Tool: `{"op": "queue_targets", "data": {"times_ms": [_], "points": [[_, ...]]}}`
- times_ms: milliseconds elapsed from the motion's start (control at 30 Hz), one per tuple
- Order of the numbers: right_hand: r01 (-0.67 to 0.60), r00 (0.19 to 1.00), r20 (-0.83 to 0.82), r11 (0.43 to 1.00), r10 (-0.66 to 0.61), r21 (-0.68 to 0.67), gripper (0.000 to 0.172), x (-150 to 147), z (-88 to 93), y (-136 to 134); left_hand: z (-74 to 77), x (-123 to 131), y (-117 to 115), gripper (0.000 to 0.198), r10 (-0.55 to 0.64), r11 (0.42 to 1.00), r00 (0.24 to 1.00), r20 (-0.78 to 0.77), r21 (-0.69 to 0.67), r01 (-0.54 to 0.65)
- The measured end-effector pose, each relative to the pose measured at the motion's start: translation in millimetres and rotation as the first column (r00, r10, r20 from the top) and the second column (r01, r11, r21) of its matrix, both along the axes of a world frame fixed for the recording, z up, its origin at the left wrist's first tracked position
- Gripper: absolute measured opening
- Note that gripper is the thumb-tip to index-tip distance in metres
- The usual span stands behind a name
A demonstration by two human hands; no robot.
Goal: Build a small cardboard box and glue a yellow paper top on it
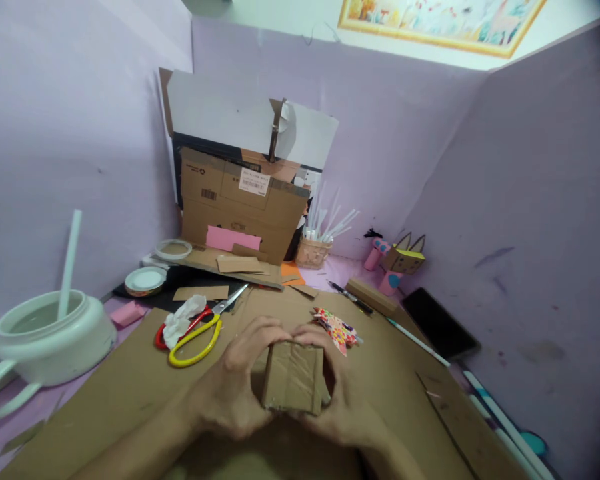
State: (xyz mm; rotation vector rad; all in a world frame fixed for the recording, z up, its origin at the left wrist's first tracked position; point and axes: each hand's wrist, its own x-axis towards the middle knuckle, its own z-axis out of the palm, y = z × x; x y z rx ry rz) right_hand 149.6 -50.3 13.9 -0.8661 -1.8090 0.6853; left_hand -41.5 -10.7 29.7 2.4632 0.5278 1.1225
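Observation:
A small folded cardboard piece (294, 377), box-like, is held up in front of me over a large cardboard sheet (130, 393) on the table. My left hand (235, 390) curls around its left side and my right hand (345, 407) wraps its right side; fingers of both meet over its top edge. A patterned, colourful paper scrap (336, 329) lies just beyond my right hand. Yellow-handled scissors (200, 333) and red-handled scissors with a crumpled white tissue (181, 319) lie beyond my left hand.
A white pot with a white stick (50, 333) stands at the left edge. Stacked cardboard boxes (240, 200), a pink paper, a basket of white straws (314, 250), small cardboard figures (403, 261), a black phone (440, 323), a pen and tape rolls sit further back.

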Motion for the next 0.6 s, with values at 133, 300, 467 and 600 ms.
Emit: {"op": "queue_targets", "data": {"times_ms": [133, 300, 467, 600], "points": [[0.052, 0.998, -0.015, 0.981, -0.056, -0.186, 0.103, 0, -3.2, 0, -5.5, 0, 3, 0.066, 0.098, 0.991, 0.995, 0.007, 0.091, -0.098], [0.078, 0.995, -0.057, 0.997, -0.079, -0.018, 0.061, 2, -9.4, 5, -11.8, -1, 7, 0.081, 0.090, 0.994, 0.993, -0.076, 0.069, -0.085], [0.189, 0.980, 0.036, 0.969, -0.197, 0.157, 0.045, 7, -7.2, 11, -8.1, -2, 9, 0.088, 0.033, 0.917, 0.999, -0.006, -0.399, -0.032], [0.170, 0.978, 0.094, 0.974, -0.185, 0.153, 0.045, 5, -7.7, 11, -5.0, 3, 10, 0.078, -0.030, 0.603, 0.962, 0.272, -0.763, 0.234]]}}
